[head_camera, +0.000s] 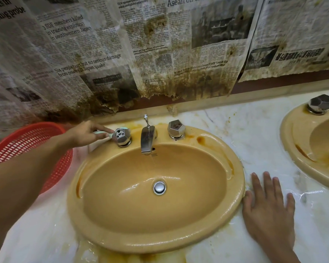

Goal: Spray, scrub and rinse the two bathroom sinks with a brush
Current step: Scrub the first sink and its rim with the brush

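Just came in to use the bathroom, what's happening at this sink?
A person is cleaning the left yellow sink. Their left hand holds a pale green brush against the left tap knob, while the right hand rests flat on the wet marble counter beside the basin. A thin stream seems to run from the spout. The second sink on the right isn't being touched.

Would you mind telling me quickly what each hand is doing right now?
Left hand: pinching a pale green brush by the left tap knob.
Right hand: open, flat on the counter beside the sink.
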Tool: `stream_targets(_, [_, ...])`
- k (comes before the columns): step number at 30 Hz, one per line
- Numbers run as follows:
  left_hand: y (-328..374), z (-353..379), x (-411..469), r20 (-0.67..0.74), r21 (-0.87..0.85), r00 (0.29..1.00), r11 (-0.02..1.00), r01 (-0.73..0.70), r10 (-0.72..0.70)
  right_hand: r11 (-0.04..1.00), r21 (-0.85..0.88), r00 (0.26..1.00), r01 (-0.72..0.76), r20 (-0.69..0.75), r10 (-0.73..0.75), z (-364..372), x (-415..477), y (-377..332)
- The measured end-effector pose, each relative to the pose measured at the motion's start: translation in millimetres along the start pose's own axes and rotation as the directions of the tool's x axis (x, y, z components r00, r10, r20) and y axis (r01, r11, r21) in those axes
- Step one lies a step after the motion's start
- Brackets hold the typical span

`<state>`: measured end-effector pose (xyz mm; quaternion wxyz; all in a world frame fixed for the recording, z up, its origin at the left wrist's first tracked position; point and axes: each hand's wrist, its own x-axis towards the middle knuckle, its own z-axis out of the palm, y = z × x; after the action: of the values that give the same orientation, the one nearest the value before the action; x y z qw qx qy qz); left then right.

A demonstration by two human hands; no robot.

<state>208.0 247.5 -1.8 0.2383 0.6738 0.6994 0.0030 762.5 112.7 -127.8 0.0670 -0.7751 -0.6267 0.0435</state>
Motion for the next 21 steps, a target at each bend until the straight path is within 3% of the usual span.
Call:
stream_targets(4, [16.4, 1.7, 15.7, -0.014, -0.01, 1.0, 1.0, -0.028, 0.028, 1.0, -0.002, 1.0, -0.005, 0.004, 0.005, 0.0, 0.7, 0.0])
stream_targets(11, [2.6, -15.3, 8.1, 0.088, -0.04, 0.995, 0.998, -0.043, 0.046, 1.0, 0.003, 1.0, -0.007, -0.006, 0.007, -0.5, 0.1, -1.2])
stream_targets(18, [11.9, -23.8, 17.3, 0.136, 0.141, 0.99, 0.988, -0.067, 0.047, 1.0, 0.012, 1.0, 0.003, -0.015, -0.003, -1.2, -0.2, -0.9])
stream_targets(21, [-4.3, -22.7, -13.4, 0.121, 0.098, 0.993, 0.995, -0.002, -0.01, 1.0, 0.009, 1.0, 0.001, -0.014, -0.001, -0.6, 0.0, -0.3])
